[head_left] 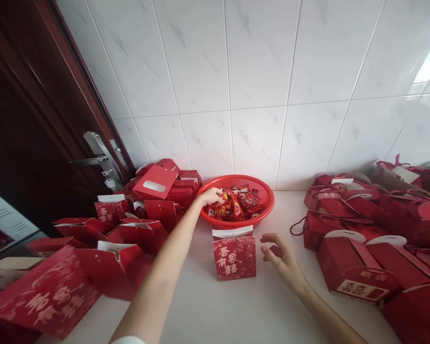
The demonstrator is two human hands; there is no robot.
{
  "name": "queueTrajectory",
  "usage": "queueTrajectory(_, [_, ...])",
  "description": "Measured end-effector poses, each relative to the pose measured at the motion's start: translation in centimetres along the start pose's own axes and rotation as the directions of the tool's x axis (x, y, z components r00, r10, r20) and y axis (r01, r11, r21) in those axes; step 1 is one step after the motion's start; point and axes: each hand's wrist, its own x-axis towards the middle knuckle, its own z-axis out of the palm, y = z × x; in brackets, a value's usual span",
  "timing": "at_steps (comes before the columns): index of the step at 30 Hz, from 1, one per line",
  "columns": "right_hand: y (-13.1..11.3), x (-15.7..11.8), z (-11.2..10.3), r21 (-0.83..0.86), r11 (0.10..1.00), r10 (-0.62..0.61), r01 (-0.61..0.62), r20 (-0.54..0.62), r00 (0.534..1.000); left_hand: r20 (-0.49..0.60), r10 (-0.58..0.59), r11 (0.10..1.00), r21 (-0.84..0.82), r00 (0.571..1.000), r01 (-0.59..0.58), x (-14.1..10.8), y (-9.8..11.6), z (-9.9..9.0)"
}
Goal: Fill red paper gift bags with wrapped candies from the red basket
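My left hand [212,196] reaches over the near left rim of a red plastic basket [267,203]. Its fingers are bent closed among red wrapped candies [232,203]; whatever lies between them is too small to make out. In front of the basket, a small red paper gift bag [235,258] with pale printed characters stands upright, its white inner top edge showing. Just right of that bag, my right hand [280,258] hovers with curved fingers apart, thumb separate, holding nothing and not touching the bag.
On the left stand many open red gift bags [139,234], close to my left forearm. Closed red gift boxes [354,267] with handles crowd the right side of the white table [208,315]. Behind are a tiled wall [258,71] and a dark door [32,95].
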Motion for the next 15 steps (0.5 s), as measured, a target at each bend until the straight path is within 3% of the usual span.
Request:
queueTrajectory(5, [-0.8,0.6,-0.4,0.039,0.998,-0.055,0.058,-0.091,0.994,-0.109,0.156,0.955,-0.238,0.982,-0.178,-1.3,-0.1,0.3])
queueTrajectory(9, [-3.0,1.5,-0.5,0.067,0.986,-0.14,0.153,-0.165,0.976,-0.217,0.172,0.877,-0.411,0.961,-0.25,-2.4,0.1,0.1])
queueTrajectory(15, [-6.4,6.7,0.2,0.088,0.972,-0.198,0.22,-0.205,0.959,-0.272,0.165,0.772,-0.562,0.948,-0.295,-3.4,0.7,-0.1])
